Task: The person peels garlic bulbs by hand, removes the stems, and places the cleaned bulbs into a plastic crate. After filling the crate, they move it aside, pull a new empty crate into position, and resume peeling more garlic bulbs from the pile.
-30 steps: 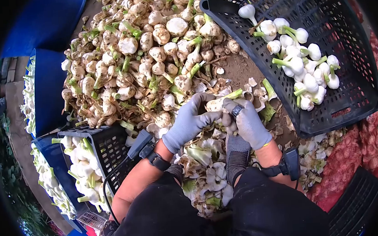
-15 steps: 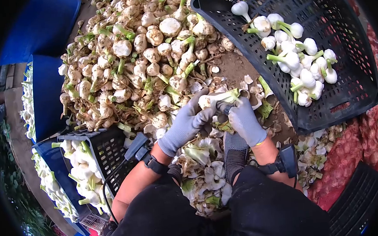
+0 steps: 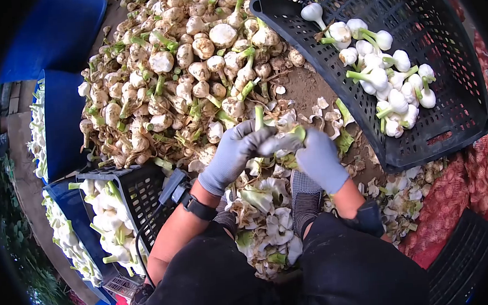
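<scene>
My left hand [image 3: 234, 152], in a grey glove, is closed around a garlic bulb whose cut green stem [image 3: 259, 117] points up; the bulb is mostly hidden by the fingers. Just to the right, my right hand [image 3: 318, 156], gloved too, is closed on a piece of garlic husk [image 3: 299, 132] with a greenish edge. Motion blurs the fingertips between the two hands. Beyond them lies a big heap of unpeeled garlic [image 3: 185, 58], brown and soil-stained. Peeled white bulbs [image 3: 376, 78] lie in a black crate [image 3: 445, 152] at the right.
Husks [image 3: 268, 229] litter the ground around my shoes. At the left stand another black crate [image 3: 140, 189] of white garlic and blue containers [image 3: 63, 127] holding more. Red mesh sacks [image 3: 440, 207] lie at the right, beside a dark slatted crate [image 3: 462, 256].
The garlic has turned from lying sideways across both hands to stem-up in my left hand. My right hand has shifted slightly, now gripping husk.
</scene>
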A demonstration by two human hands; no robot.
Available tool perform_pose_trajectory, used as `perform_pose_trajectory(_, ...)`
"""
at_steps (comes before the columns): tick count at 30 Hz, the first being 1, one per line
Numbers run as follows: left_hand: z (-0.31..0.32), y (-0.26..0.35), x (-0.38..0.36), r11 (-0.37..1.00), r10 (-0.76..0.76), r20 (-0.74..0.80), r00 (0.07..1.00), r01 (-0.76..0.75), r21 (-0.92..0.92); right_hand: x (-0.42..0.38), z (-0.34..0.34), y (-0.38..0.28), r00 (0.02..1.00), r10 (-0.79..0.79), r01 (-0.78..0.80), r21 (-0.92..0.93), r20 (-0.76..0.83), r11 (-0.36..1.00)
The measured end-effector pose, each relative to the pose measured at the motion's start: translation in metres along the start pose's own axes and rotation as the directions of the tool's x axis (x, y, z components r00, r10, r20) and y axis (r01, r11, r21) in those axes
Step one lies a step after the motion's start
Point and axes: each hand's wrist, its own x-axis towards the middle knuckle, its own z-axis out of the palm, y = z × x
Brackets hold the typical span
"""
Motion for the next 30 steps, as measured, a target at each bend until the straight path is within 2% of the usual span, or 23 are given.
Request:
perform_pose_trajectory(1,0.001,-0.002,0.001,1.000,0.001,0.000,1.000,-0.001,-0.001,0.002,-0.003,0.007,0.991,0.058,-0.104,-0.414,-0.123,0.904)
perform_pose_trajectory(3,0.004,-0.003,0.002,0.927,0.173,0.088,0.981,-0.132,-0.351,-0.001,-0.005,0.010,0.985,0.140,-0.168,-0.392,-0.100,0.904)
perform_pose_trajectory(4,0.005,0.001,0.002,0.957,0.286,0.051,0.957,-0.282,-0.074,-0.011,-0.003,0.006,0.983,0.068,-0.021,-0.257,0.173,0.966)
perform_pose_trajectory(5,-0.002,0.002,0.007,0.927,0.274,0.053,0.960,-0.249,-0.280,-0.019,0.001,0.003,0.906,-0.046,0.089,-0.083,0.420,0.993)
perform_pose_trajectory(6,-0.008,0.007,0.014,0.890,0.281,0.015,0.960,-0.255,-0.379,-0.026,0.008,0.000,0.906,-0.049,0.092,-0.083,0.420,0.992)
perform_pose_trajectory(7,-0.003,0.026,0.021,0.841,0.285,-0.020,0.958,-0.260,-0.474,-0.032,0.016,-0.003,0.732,-0.104,0.214,-0.083,0.674,0.973)
perform_pose_trajectory(8,0.009,0.040,0.029,0.888,0.385,-0.055,0.921,-0.386,-0.248,-0.034,0.021,-0.004,0.484,-0.123,0.324,-0.047,0.867,0.945)
perform_pose_trajectory(9,0.040,0.080,0.025,0.874,0.484,-0.069,0.872,-0.486,-0.003,-0.033,0.022,-0.004,0.479,-0.122,0.325,-0.046,0.869,0.945)
perform_pose_trajectory(10,0.053,0.106,0.015,0.867,0.497,0.121,0.859,-0.488,-0.101,-0.032,0.019,-0.004,0.645,-0.122,0.288,-0.093,0.754,0.953)
perform_pose_trajectory(11,0.055,0.111,0.021,0.826,0.552,0.000,0.834,-0.547,-0.133,-0.030,0.015,-0.005,0.788,-0.120,0.247,-0.132,0.604,0.960)
perform_pose_trajectory(13,0.012,0.102,0.039,0.782,0.592,-0.161,0.790,-0.514,0.353,-0.024,0.003,-0.006,0.771,-0.138,0.153,0.030,0.622,0.988)
perform_pose_trajectory(14,-0.010,0.086,0.051,0.803,0.435,-0.274,0.858,-0.231,0.550,-0.024,-0.001,-0.008,0.848,-0.120,0.187,-0.079,0.516,0.979)
perform_pose_trajectory(15,-0.033,0.054,0.063,0.484,0.571,-0.200,0.796,-0.129,0.866,-0.024,-0.003,-0.010,0.908,-0.110,0.200,-0.189,0.405,0.961)
perform_pose_trajectory(17,-0.028,0.011,0.069,0.041,0.493,-0.234,0.838,0.246,0.968,-0.014,-0.009,-0.013,0.933,-0.059,0.199,-0.374,0.354,0.906)
perform_pose_trajectory(19,-0.038,-0.003,0.077,-0.104,0.552,-0.164,0.817,0.263,0.959,-0.005,-0.010,-0.001,0.982,-0.100,0.147,-0.311,0.161,0.939)
perform_pose_trajectory(20,-0.047,-0.004,0.079,0.076,0.626,-0.143,0.767,0.122,0.990,0.001,-0.012,0.008,0.986,-0.130,0.143,-0.122,0.104,0.982)
perform_pose_trajectory(21,-0.052,-0.001,0.078,0.234,0.694,-0.138,0.707,-0.040,0.971,0.007,-0.006,0.018,0.986,-0.133,0.146,-0.128,0.103,0.981)
perform_pose_trajectory(22,-0.039,0.011,0.066,0.374,0.744,-0.108,0.659,-0.278,0.885,0.017,0.001,0.025,0.994,-0.092,0.067,0.324,0.060,0.944)
perform_pose_trajectory(23,-0.022,0.019,0.053,0.563,0.526,-0.141,0.839,-0.219,0.797,0.024,0.007,0.031,0.998,-0.036,-0.005,0.717,0.042,0.697)
perform_pose_trajectory(25,-0.031,-0.015,0.057,0.016,0.464,0.045,0.885,-0.060,0.998,0.032,0.015,0.011,0.996,0.021,-0.074,0.712,0.082,0.698)
perform_pose_trajectory(26,-0.033,-0.032,0.058,0.021,0.412,-0.078,0.908,0.076,0.997,0.047,0.025,0.018,0.995,0.078,-0.093,0.344,0.058,0.934)
perform_pose_trajectory(27,-0.037,-0.042,0.058,0.005,0.406,-0.034,0.913,0.036,0.999,0.059,0.034,0.031,0.991,0.132,-0.130,-0.092,0.012,0.987)
perform_pose_trajectory(30,-0.024,-0.045,0.053,0.073,0.522,-0.072,0.850,0.040,0.997,0.069,0.054,0.070,0.993,0.095,-0.093,0.033,-0.070,0.995)
